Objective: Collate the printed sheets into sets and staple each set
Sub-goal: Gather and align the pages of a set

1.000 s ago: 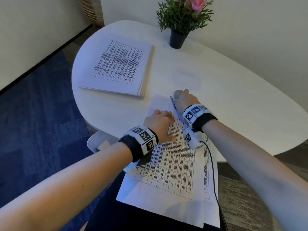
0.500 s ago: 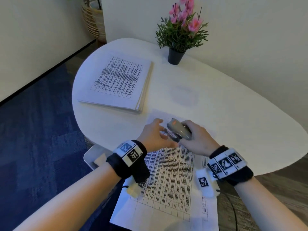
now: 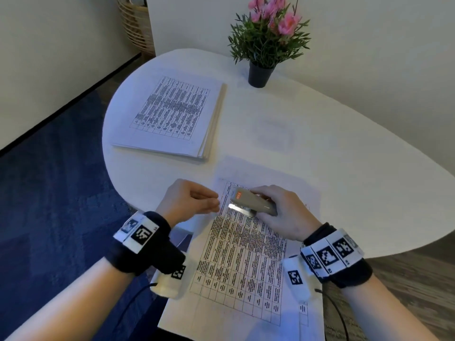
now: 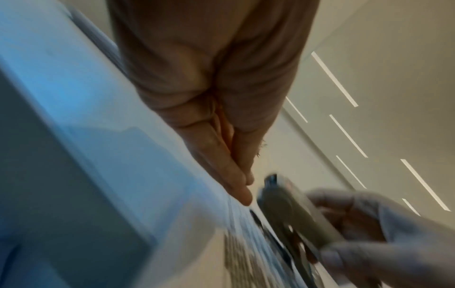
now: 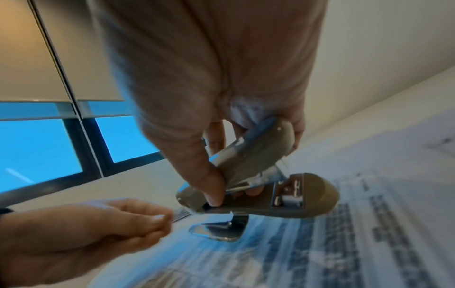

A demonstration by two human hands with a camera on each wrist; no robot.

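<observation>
Sheets of printed tables lie low in the middle of the frame, overhanging the near edge of the white table. Above their upper-left corner the right hand grips a beige stapler; the left hand pinches that corner's edge. To staple well, square the corner, slide it fully into the stapler's mouth, then squeeze firmly. Orange lettering on the stapler seems to read "MAX". A thicker stack sits upper left.

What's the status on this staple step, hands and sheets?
Right hand grips stapler over the sheet set's top corner. Left hand pinches that corner's edge. Second stack waits, nothing blocking.
</observation>
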